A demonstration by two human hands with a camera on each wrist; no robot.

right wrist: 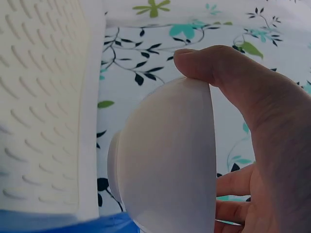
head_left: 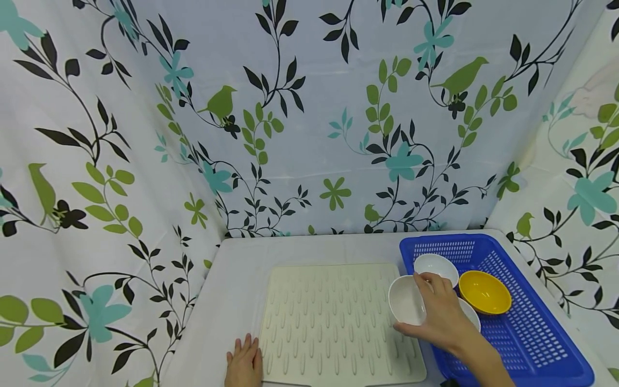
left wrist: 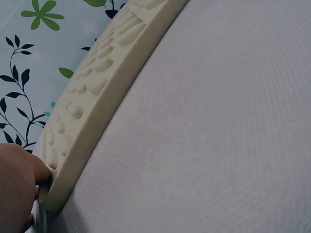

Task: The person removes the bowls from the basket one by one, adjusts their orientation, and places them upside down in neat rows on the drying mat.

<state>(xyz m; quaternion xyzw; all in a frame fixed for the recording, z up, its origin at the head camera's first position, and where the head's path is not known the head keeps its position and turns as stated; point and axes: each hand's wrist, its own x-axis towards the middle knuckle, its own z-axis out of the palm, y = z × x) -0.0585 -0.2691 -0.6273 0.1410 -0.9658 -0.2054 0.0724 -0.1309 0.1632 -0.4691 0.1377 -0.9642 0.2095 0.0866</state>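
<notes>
My right hand [head_left: 442, 314] grips a white bowl [head_left: 405, 302] by its rim, thumb on one side and fingers on the other. The bowl is tilted on its side above the right edge of a cream ridged drying mat [head_left: 333, 322]. In the right wrist view, the outside of the bowl [right wrist: 167, 150] and its foot face the mat. My left hand [head_left: 244, 363] lies at the mat's lower left edge with fingers stretched forward. The left wrist view has the thumb side of the hand [left wrist: 17, 187] against the mat's raised edge [left wrist: 97, 121].
A blue plastic basket [head_left: 551, 344] stands on the right of the white-covered table [head_left: 232, 290]. Inside are a yellow bowl [head_left: 485, 292], a white bowl [head_left: 437, 266] and another white bowl [head_left: 470, 316] partly behind my right hand. Patterned curtains [head_left: 309, 134] surround the table.
</notes>
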